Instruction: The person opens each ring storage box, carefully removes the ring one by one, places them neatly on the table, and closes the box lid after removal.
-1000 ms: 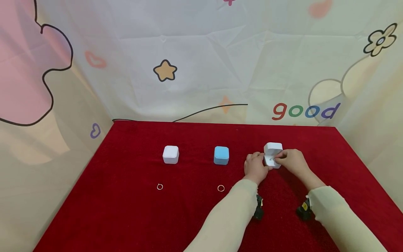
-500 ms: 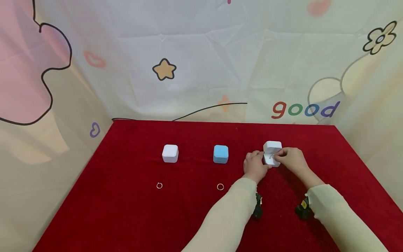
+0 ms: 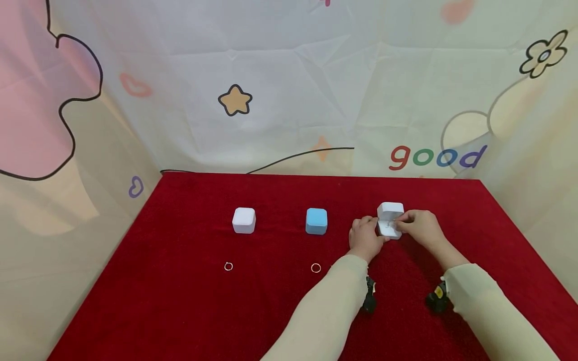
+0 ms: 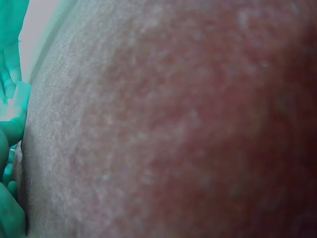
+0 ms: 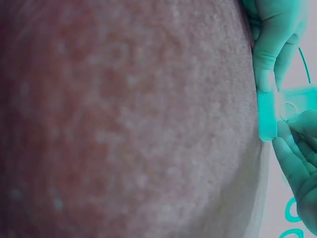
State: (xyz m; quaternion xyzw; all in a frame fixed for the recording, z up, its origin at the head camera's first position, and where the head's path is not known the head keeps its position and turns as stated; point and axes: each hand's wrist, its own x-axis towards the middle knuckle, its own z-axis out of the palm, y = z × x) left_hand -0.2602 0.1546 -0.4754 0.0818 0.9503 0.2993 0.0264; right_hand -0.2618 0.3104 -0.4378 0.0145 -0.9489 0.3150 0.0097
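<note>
A white ring box [image 3: 390, 210] stands with its lid up at the right of the red cloth. My left hand [image 3: 365, 239] grips it from the left, thumb at the front lower edge. A thin ring [image 5: 290, 108] shows inside the box against the white lining. My right hand [image 3: 421, 228] reaches in from the right, index finger and thumb pinched together at the ring's edge. In the right wrist view, the box [image 5: 268, 115] sits between both hands, the left thumb on one end. The left wrist view is mostly filled by blurred skin, with fingers [image 4: 17, 106] at its left edge.
A closed white box [image 3: 244, 220] and a closed light-blue box [image 3: 316, 221] stand in a row to the left. Nearer, a ring [image 3: 228, 266] lies before the white box and another ring [image 3: 315, 268] before the blue one. A printed curtain [image 3: 289, 90] closes off the back.
My right fingertips have shifted slightly right within the box, so more of the ring shows. My left hand and the ring box keep their place.
</note>
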